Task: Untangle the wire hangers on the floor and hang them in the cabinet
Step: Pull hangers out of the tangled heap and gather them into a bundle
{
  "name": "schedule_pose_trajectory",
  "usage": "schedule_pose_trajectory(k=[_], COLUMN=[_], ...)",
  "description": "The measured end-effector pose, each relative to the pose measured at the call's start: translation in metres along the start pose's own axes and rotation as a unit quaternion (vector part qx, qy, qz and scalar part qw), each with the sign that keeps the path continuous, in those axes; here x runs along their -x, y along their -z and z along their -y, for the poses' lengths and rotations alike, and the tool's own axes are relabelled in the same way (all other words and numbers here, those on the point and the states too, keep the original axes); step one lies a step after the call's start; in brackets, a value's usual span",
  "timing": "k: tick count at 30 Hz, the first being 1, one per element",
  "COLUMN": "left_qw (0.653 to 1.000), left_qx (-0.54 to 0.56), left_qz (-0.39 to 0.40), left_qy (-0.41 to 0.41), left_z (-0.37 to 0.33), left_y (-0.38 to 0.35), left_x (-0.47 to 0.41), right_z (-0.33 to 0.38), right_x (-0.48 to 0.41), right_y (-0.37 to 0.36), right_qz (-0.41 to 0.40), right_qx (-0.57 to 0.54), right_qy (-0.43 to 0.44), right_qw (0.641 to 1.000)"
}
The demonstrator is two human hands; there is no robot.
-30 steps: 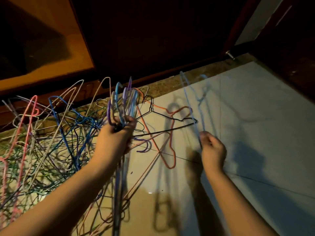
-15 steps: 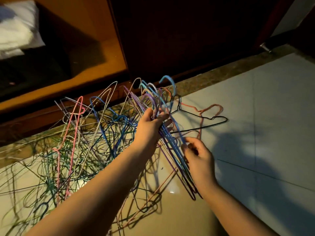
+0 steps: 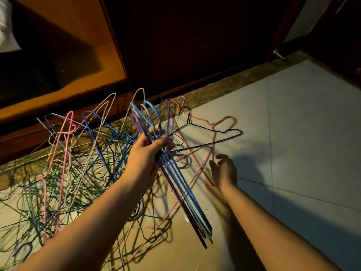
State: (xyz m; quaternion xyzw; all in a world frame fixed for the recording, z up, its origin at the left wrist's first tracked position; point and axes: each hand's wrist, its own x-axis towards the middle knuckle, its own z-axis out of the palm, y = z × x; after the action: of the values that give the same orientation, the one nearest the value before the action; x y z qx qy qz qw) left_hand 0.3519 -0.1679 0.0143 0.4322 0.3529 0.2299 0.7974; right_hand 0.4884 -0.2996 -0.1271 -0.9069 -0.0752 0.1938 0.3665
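View: head camera, looking forward and down at the floor in front of a cabinet.
Left hand: raised above the floor, fingers and thumb curled tight around the necks of a bundle of hangers.
Held bundle: blue, light blue and purple wire hangers gathered side by side. The hooks stand up above the fist and the long bodies slant down and to the right, clear of the floor.
Right hand: holds nothing, fingers loosely curled, thumb apart from them. It hovers just right of the bundle, over the tiles. It lies near an orange wire, but contact cannot be told.
Tangled pile: green, blue, white and grey wire hangers, interlocked on the floor left of the left hand and passing under the left forearm.
Pink hanger: in the pile, tilted upward, hook end toward the cabinet.
Black hanger: lies flat on the tiles, right of the pile, hook toward the cabinet.
Orange hanger: lies on the tiles, crossing the black hanger.
Cabinet: open orange wooden compartment at upper left; no hanger is inside it.
White fabric: at the compartment's far left edge.
Floor: pale glossy tiles with dark joints.
Stone strip: speckled border between tiles and cabinet base.
Metal stop: small, at the foot of the dark panel, upper right.
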Motion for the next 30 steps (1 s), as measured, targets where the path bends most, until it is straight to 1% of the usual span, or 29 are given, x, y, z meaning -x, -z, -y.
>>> schedule_pose_trajectory(k=[2, 4, 7, 11, 13, 15, 17, 19, 21, 23, 24, 26, 30], left_qw=[1.000, 1.000, 1.000, 1.000, 1.000, 1.000, 1.000, 1.000, 1.000, 1.000, 0.999, 0.999, 0.999], left_qx=[0.007, 0.012, 0.009, -0.010, -0.014, -0.016, -0.017, -0.020, -0.026, -0.029, -0.034, -0.043, -0.034], left_qz=[0.004, 0.007, 0.003, -0.001, -0.004, -0.005, -0.008, -0.008, -0.005, -0.006, -0.007, -0.011, -0.014], left_qy=[-0.001, 0.001, 0.001, 0.001, -0.001, -0.002, 0.000, 0.003, 0.006, 0.009, 0.009, 0.008, 0.011], left_z=[0.003, 0.005, 0.010, 0.013, 0.014, 0.014, 0.014, 0.014, 0.014, 0.014, 0.014, 0.013, 0.011], left_y=[-0.001, -0.001, -0.003, -0.004, -0.005, -0.008, -0.010, -0.010, -0.010, -0.010, -0.010, -0.011, -0.014], left_x=[0.000, -0.002, -0.003, -0.002, -0.002, -0.001, -0.001, 0.000, 0.000, 0.000, 0.000, 0.001, 0.003], right_z=[-0.018, -0.026, -0.031, -0.035, -0.038, -0.040, -0.041, -0.045, -0.051, -0.056, -0.059, -0.061, -0.062], right_x=[-0.019, -0.026, -0.029, -0.036, -0.040, -0.046, -0.052, -0.056, -0.053, -0.051, -0.051, -0.052, -0.055], right_y=[-0.004, -0.012, -0.019, -0.015, -0.014, -0.010, -0.002, 0.006, 0.013, 0.015, 0.015, 0.013, 0.018], right_qz=[0.035, 0.068, 0.054, 0.038, 0.026, 0.015, 0.004, 0.002, -0.024, -0.037, -0.047, -0.062, -0.128], right_qx=[0.113, 0.191, 0.240, 0.280, 0.251, 0.199, 0.125, 0.045, -0.020, -0.038, -0.056, -0.106, -0.217], right_qy=[-0.024, -0.014, 0.016, 0.014, -0.010, -0.042, -0.075, -0.117, -0.116, -0.094, -0.089, -0.106, -0.196], right_qw=[0.993, 0.979, 0.969, 0.959, 0.967, 0.979, 0.989, 0.992, 0.993, 0.994, 0.993, 0.987, 0.948])
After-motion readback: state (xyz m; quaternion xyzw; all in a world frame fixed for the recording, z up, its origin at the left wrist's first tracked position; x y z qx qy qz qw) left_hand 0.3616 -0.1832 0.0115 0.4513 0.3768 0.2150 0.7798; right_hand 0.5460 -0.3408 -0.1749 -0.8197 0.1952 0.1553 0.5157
